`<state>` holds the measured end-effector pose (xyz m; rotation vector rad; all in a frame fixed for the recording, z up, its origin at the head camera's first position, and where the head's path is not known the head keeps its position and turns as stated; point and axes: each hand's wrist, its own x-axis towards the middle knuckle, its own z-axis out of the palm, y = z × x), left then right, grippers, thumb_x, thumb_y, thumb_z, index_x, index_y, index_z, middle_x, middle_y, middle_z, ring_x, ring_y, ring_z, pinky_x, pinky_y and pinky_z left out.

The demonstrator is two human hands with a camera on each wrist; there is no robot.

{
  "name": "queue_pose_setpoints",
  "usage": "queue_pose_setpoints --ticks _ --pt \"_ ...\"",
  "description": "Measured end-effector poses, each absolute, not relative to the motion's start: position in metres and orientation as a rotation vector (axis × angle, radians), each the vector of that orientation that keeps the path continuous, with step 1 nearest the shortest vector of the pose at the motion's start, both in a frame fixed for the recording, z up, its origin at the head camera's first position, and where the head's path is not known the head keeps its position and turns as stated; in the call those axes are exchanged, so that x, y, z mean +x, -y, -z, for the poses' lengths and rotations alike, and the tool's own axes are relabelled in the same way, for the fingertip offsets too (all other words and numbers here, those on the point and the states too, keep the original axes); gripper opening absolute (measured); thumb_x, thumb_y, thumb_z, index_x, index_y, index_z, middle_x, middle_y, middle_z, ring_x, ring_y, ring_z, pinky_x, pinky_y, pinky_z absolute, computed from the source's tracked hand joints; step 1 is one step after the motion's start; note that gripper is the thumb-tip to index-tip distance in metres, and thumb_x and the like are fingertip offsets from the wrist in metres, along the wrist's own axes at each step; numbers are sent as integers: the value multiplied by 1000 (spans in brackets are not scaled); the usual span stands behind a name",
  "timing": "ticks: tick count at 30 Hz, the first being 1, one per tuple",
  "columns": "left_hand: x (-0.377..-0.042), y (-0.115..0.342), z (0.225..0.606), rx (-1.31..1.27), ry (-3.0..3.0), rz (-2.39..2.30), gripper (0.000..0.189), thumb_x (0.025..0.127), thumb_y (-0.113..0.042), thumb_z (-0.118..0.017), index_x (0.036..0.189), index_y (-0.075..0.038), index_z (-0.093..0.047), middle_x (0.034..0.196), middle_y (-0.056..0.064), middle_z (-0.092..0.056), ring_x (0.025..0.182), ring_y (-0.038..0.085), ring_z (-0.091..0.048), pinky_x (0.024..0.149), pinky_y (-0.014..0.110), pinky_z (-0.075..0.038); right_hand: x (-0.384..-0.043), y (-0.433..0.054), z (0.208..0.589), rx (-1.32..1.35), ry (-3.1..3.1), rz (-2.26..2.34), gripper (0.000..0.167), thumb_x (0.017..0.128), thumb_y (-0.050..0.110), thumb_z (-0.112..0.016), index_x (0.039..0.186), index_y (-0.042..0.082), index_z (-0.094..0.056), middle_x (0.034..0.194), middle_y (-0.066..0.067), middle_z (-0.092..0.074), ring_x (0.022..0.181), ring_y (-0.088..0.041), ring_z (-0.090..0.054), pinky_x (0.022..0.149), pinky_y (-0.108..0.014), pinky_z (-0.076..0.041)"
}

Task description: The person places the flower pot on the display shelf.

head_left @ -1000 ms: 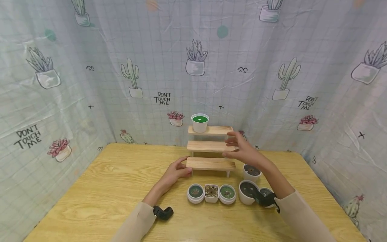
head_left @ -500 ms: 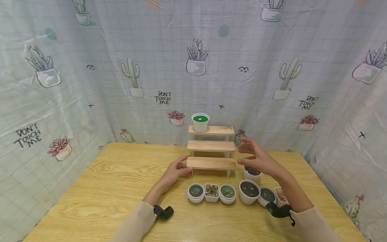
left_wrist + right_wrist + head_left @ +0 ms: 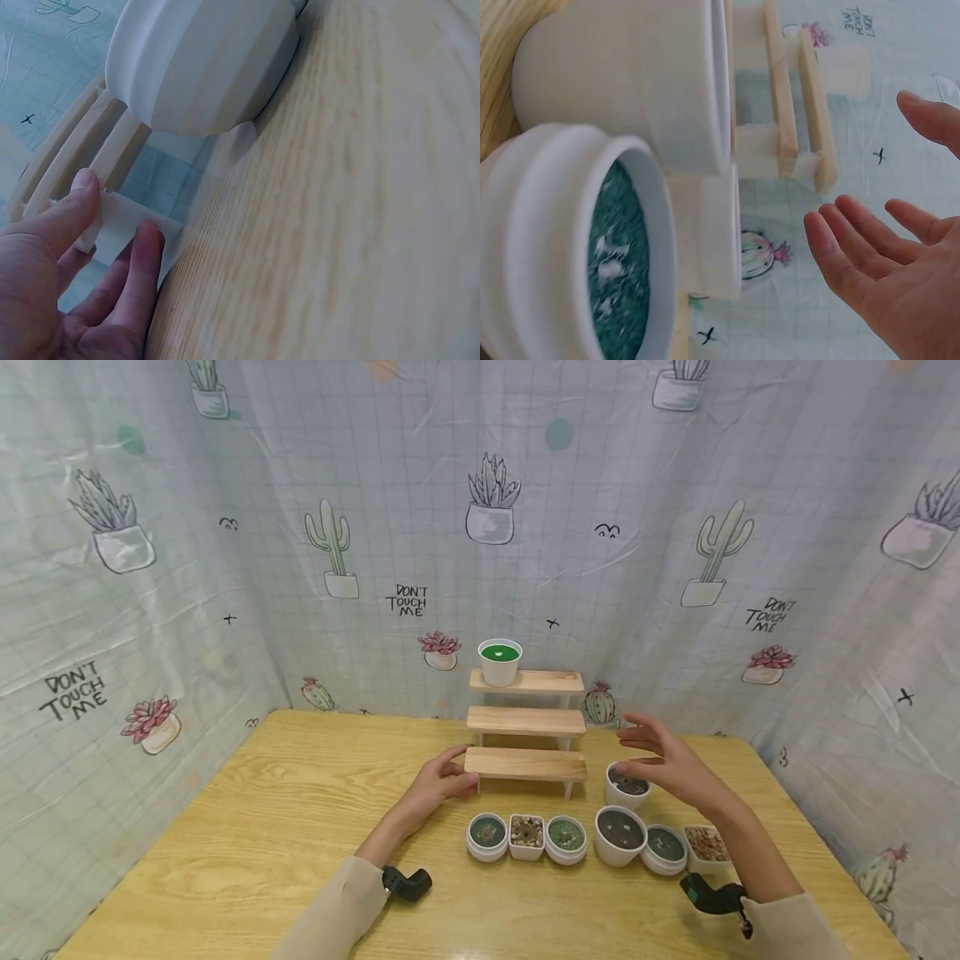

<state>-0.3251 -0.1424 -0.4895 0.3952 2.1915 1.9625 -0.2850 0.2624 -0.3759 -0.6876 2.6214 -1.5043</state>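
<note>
Left hand [image 3: 435, 788] pinching wooden stand [image 3: 527, 721] by left end, right hand [image 3: 669, 768] raised near pot [image 3: 624, 799], grip loosely spread

The right hand [image 3: 673, 769] has withdrawn rightward from the three-tier wooden stand [image 3: 527, 720]; the rightmost pebble-filled pot [image 3: 703, 847], hidden one second earlier, is now visible.

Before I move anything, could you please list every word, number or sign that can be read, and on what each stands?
"DON'T TOUCH ME": cloth backdrop, left part.
"DON'T TOUCH ME": backdrop, middle.
"DON'T TOUCH ME": backdrop, right.
"x"-like crosses and small wavy marks: same backdrop.
Pots and stepped stand: no lettering visible.
Black wrist devices: any marking is too small to read.
</note>
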Motion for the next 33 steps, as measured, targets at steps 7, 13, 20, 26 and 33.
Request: queue_pose_setpoints --ticks 7,13,20,26,33 --pt "-325 141 487 390 -2201 -1955 76 98 -25 -73 162 -13 -33 116 16 -69 97 18 -74 92 32 -61 -288 -272 382 -690 -2668 1429 72 100 17 -70 158 -1 -31 153 -31 -46 141 -52 -44 104 -53 -53" --pt "-327 141 488 398 -2203 -1952 77 98 -25 -73 162 -13 -32 115 15 -69 98 18 -74 92 33 -61 -292 -279 389 -672 -2673 1411 72 99 18 -71 158 -1 -33 154 -32 -44 142 -54 -43 106 -62 -51" --pt "-327 140 487 405 -2208 -1950 76 99 -23 -72 162 -12 -32 116 16 -69 98 19 -74 92 32 -61 -295 -283 397 -653 -2678 1398 76 97 19 -74 157 -1 -33 154 -32 -44 142 -54 -42 108 -65 -47" --pt "-328 139 487 401 -2208 -1949 75 99 -23 -73 162 -14 -34 116 15 -69 99 20 -74 92 33 -61 -295 -287 399 -672 -2657 1404 75 96 17 -73 157 -2 -33 155 -33 -43 142 -56 -41 108 -66 -47" --pt "-327 141 488 399 -2205 -1952 76 99 -23 -72 162 -12 -32 116 16 -69 99 19 -75 92 33 -61 -300 -288 406 -692 -2656 1393 74 94 14 -75 155 -4 -36 153 -34 -44 140 -57 -42 111 -69 -42"
